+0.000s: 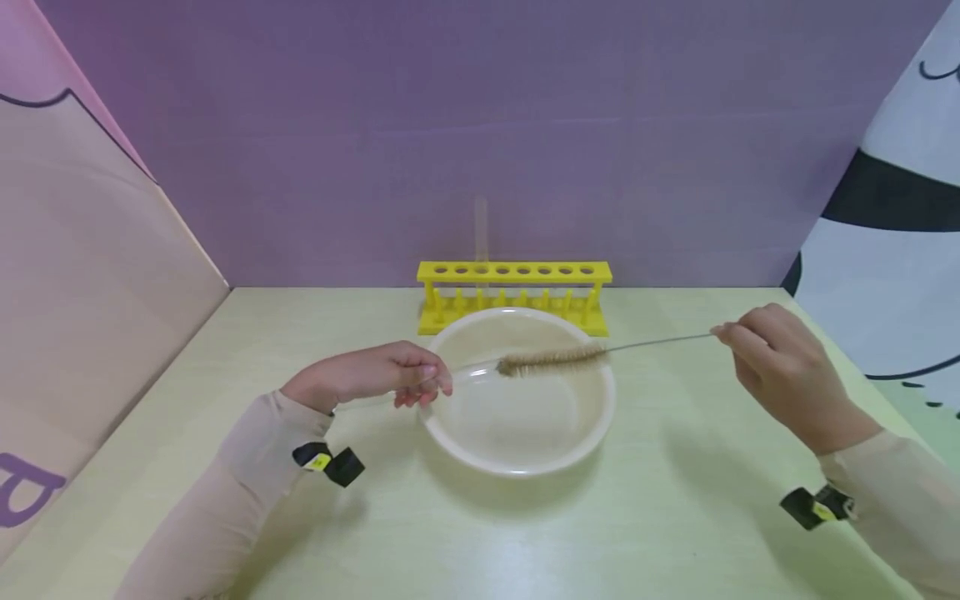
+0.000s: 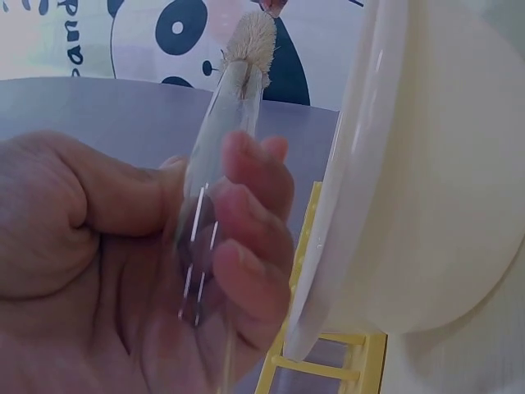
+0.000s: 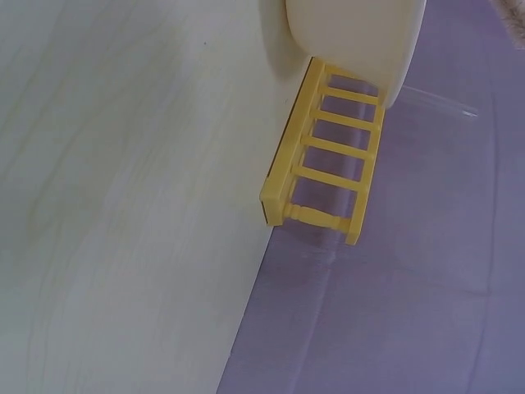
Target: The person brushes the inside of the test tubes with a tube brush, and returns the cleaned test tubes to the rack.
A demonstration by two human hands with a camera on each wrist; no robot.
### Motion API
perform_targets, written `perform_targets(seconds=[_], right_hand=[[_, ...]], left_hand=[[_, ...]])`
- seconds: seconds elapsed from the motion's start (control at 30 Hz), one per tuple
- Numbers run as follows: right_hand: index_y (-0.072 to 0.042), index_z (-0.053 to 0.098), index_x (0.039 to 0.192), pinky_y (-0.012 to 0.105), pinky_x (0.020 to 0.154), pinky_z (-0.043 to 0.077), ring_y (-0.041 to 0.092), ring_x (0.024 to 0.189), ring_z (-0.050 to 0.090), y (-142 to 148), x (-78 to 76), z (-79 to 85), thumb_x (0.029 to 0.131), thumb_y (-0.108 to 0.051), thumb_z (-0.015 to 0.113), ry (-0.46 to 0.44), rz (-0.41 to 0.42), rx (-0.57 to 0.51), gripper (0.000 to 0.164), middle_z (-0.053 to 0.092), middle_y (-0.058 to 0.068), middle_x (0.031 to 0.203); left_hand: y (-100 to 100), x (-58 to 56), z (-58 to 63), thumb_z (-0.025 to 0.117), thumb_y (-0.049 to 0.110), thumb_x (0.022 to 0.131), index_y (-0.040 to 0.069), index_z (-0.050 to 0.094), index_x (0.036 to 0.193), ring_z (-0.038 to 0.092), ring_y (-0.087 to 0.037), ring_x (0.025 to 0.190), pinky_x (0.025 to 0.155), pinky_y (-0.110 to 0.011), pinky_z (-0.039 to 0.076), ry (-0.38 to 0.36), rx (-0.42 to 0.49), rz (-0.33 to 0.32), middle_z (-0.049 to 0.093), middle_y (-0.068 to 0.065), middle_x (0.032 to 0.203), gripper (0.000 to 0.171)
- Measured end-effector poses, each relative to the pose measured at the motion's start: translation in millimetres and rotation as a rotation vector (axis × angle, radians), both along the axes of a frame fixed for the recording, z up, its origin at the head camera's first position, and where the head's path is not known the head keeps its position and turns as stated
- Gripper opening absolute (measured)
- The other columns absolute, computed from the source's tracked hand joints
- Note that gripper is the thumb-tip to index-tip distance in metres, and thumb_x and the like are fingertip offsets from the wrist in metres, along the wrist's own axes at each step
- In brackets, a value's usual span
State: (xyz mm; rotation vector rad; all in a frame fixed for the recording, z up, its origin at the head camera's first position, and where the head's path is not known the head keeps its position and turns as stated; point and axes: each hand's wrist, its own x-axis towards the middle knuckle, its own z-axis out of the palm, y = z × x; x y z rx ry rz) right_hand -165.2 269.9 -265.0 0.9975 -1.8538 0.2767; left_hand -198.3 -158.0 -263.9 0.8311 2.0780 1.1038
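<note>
The left hand [image 1: 382, 372] grips a clear tube [image 2: 215, 148] that juts past its fingers [image 2: 256, 220] to the brush [image 1: 555, 361] the right hand [image 1: 787, 367] pinches.

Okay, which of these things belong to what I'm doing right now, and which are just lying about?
In the job:
Tube, in your left hand
Brush, in your right hand, at the tube's mouth
Bowl, beneath both, probably part of it

Just about:
Rack, untouched, perhaps for the tubes
Second tube, in the rack
Panda print
</note>
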Motion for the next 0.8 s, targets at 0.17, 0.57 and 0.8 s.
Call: perform_targets(seconds=[0.17, 0.57, 0.8], right_hand=[[0.006, 0.054, 0.072, 0.030, 0.056, 0.032, 0.027, 0.057, 0.041, -5, 0.1, -1.2, 0.102, -0.017, 0.037, -0.001, 0.011, 0.023, 0.041, 0.047, 0.014, 0.065], [0.006, 0.057, 0.074, 0.031, 0.057, 0.036, 0.027, 0.059, 0.047, -18, 0.1, 1.2, 0.101, -0.015, 0.041, -0.004, 0.069, 0.025, 0.038, 0.051, 0.014, 0.067], [0.005, 0.059, 0.076, 0.029, 0.058, 0.038, 0.025, 0.061, 0.048, -17, 1.3, 1.3, 0.102, -0.018, 0.039, -0.036, 0.039, 0.060, 0.041, 0.051, 0.012, 0.068]], left_hand=[[2, -0.9, -1.5, 0.039, 0.014, 0.102, -0.001, 0.060, 0.106, 0.045, -0.015, 0.063, 0.060, -0.024, 0.041, -0.010, 0.021, -0.016, 0.053, -0.002, 0.077, 0.026], [5, 1.3, -1.4, 0.039, 0.012, 0.102, -0.004, 0.058, 0.108, 0.045, -0.015, 0.065, 0.060, -0.024, 0.041, -0.008, 0.058, -0.010, 0.051, -0.002, 0.076, 0.025], [7, 1.8, -0.6, 0.040, 0.010, 0.101, -0.003, 0.058, 0.108, 0.047, -0.022, 0.067, 0.061, -0.024, 0.042, 0.007, 0.040, 0.016, 0.052, -0.002, 0.077, 0.024]])
